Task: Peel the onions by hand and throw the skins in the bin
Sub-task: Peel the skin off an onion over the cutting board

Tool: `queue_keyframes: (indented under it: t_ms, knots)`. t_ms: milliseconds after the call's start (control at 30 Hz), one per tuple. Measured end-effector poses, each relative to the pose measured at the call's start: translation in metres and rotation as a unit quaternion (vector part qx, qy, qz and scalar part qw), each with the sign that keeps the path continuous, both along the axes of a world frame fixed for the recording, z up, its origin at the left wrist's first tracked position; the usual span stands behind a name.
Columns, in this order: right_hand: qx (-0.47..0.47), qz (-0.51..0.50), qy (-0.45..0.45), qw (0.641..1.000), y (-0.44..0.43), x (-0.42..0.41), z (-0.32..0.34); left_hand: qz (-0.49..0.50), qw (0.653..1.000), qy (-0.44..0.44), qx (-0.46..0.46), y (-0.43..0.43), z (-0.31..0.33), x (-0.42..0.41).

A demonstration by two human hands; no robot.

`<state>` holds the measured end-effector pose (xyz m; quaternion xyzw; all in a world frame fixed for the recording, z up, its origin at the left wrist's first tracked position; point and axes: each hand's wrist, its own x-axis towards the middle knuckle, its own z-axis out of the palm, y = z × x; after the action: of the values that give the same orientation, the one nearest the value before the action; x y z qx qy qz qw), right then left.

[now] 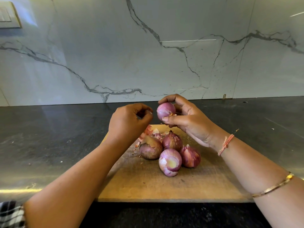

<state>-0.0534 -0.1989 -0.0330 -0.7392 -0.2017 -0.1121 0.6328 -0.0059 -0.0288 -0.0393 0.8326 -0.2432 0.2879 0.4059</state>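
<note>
The peeled onion (165,111) is clamped in the right hand's (189,122) curled fingers above four onions (171,142) and loose skins (153,131) on the board (148,186), the left hand's (128,122) fingers pinched together just beside it, whether on skin I cannot tell.

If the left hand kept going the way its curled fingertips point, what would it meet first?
The peeled onion held up in the right hand: the left hand points its fingertips rightward at it across a small gap. Depth looks similar, though one view cannot confirm it.
</note>
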Motion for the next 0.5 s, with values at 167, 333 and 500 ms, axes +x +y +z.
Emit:
queue_keyframes:
  t_ms: [167,333,500]
  knots:
    - [-0.02,-0.05,0.005,0.999,-0.0004,0.0026,-0.0031,-0.034,0.999,0.004,0.028,-0.0027,-0.0002,-0.0054]
    - [-0.084,-0.098,-0.035,0.991,0.0002,0.005,-0.0054,-0.058,0.998,-0.02,0.017,-0.0014,-0.0001,-0.0056]
    - [-0.148,-0.118,-0.074,0.979,0.0035,0.0014,-0.0068,-0.077,0.996,-0.021,0.037,-0.0027,0.0008,-0.0096]
